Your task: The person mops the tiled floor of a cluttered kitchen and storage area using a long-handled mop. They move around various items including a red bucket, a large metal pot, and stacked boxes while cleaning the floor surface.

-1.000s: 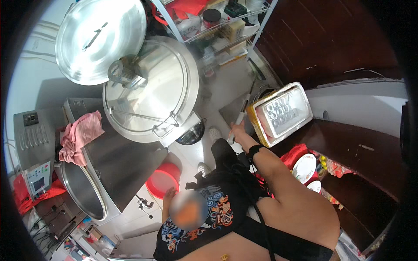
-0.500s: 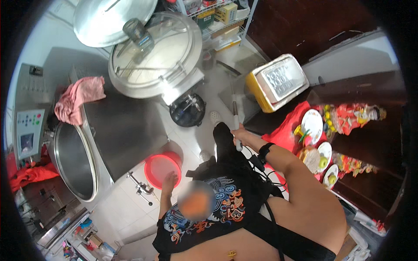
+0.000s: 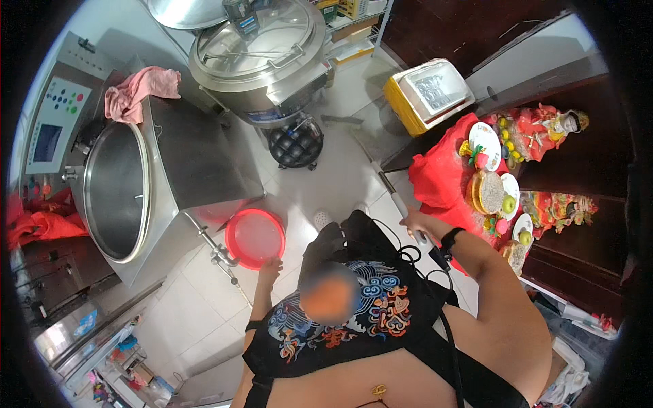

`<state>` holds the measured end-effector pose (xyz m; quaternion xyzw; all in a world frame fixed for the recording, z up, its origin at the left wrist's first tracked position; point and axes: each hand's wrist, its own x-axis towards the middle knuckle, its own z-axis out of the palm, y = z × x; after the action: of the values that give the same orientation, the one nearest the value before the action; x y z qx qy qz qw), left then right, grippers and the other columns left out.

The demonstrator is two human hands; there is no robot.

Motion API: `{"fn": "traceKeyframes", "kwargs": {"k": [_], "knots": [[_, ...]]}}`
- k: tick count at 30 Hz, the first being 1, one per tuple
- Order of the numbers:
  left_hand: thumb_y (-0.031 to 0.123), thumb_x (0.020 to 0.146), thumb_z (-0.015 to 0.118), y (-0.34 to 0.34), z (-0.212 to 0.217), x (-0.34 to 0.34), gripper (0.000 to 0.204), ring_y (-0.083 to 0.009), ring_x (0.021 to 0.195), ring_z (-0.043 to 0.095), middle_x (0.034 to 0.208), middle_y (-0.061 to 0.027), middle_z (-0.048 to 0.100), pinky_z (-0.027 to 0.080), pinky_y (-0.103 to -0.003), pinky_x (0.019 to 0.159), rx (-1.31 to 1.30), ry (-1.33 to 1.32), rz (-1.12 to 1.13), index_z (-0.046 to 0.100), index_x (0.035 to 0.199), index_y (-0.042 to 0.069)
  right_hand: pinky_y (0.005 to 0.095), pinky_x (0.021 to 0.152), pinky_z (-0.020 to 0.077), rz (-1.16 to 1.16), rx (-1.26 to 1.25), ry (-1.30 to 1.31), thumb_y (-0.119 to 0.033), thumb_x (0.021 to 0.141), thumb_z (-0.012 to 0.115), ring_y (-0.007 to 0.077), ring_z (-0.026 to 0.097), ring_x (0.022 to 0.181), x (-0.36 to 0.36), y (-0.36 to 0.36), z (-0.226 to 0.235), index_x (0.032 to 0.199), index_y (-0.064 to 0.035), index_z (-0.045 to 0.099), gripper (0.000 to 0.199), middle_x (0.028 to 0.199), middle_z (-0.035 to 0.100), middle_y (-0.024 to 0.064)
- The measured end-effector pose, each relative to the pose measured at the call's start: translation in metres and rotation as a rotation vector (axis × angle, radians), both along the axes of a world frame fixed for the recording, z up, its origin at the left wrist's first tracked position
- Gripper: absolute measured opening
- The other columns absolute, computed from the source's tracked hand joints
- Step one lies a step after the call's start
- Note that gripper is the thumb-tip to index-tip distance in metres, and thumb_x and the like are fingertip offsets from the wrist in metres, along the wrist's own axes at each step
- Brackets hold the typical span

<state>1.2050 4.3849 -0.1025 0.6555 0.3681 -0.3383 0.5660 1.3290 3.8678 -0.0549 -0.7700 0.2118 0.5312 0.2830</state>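
Looking down past your chest, you see the tiled floor (image 3: 340, 170) carrying everything. Largest is the steel kettle machine (image 3: 136, 183) along the floor's left edge, its round vat open, a pink cloth (image 3: 139, 92) draped on its far corner. Beyond it, by the far edge, stands a lidded steel pot (image 3: 262, 51) with a black round stool (image 3: 296, 144) at its foot. At the right edge a red-draped table (image 3: 439, 180) bears plates of fruit, and a yellow cooler box (image 3: 428, 95) sits just past it. The red round basin (image 3: 255, 238) lies on the floor just beside the machine's near corner; your left hand (image 3: 270, 270) grips its near rim. Your right hand (image 3: 418, 223) hangs loosely open near the table's edge, wearing a black wrist strap.
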Motion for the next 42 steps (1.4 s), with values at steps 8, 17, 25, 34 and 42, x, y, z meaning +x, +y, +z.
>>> {"fn": "traceKeyframes", "kwargs": {"k": [8,17,25,34,42], "knots": [[0.033,0.091,0.050,0.003,-0.006,-0.021,0.037,-0.0162,0.081,0.059,0.098,-0.0085,0.062,0.044,-0.028,0.064,-0.041,-0.016,0.039,0.053,0.116,0.007,0.0357,0.039,0.0396,-0.265,0.044,-0.070,-0.020,0.085,0.059,0.0186,0.047,0.043,-0.061,-0.038,0.078,0.128,-0.0088,0.038,0.050,0.058,0.049,0.0085],[0.028,0.089,0.051,-0.006,0.009,-0.071,0.034,-0.0114,0.076,0.058,0.094,-0.0042,0.062,0.043,-0.025,0.060,-0.013,0.019,-0.013,0.055,0.115,0.007,0.0373,0.045,0.0453,-0.034,-0.077,-0.425,-0.030,0.089,0.051,0.0223,0.056,0.048,0.010,-0.021,-0.010,0.118,-0.0071,0.049,0.037,0.066,0.057,0.0135],[0.028,0.092,0.047,-0.018,0.036,-0.149,0.036,-0.0147,0.084,0.060,0.099,-0.0062,0.063,0.044,-0.028,0.067,0.123,-0.128,-0.010,0.051,0.122,0.008,0.0388,0.048,0.0475,-0.147,-0.018,-0.327,-0.026,0.087,0.050,0.0250,0.057,0.052,-0.107,-0.055,-0.070,0.138,-0.0122,0.029,0.057,0.071,0.059,0.0134],[0.007,0.084,0.050,-0.067,-0.018,-0.338,0.031,-0.0133,0.074,0.060,0.090,-0.0030,0.063,0.044,-0.025,0.058,-0.050,0.001,-0.084,0.055,0.114,0.007,0.0414,0.078,0.0472,-0.082,-0.143,-0.219,-0.028,0.084,0.052,0.0363,0.060,0.093,-0.425,-0.157,-0.032,0.135,-0.0152,0.031,0.057,0.102,0.061,0.0212],[0.015,0.085,0.056,-0.068,-0.009,-0.387,0.023,-0.0133,0.072,0.059,0.085,-0.0035,0.062,0.044,-0.026,0.057,-0.174,-0.060,0.007,0.059,0.106,0.008,0.0320,0.055,0.0470,-0.229,-0.089,-0.260,-0.023,0.087,0.057,0.0183,0.057,0.064,-0.554,-0.171,0.090,0.123,-0.0127,0.049,0.038,0.078,0.059,0.0081]]}}
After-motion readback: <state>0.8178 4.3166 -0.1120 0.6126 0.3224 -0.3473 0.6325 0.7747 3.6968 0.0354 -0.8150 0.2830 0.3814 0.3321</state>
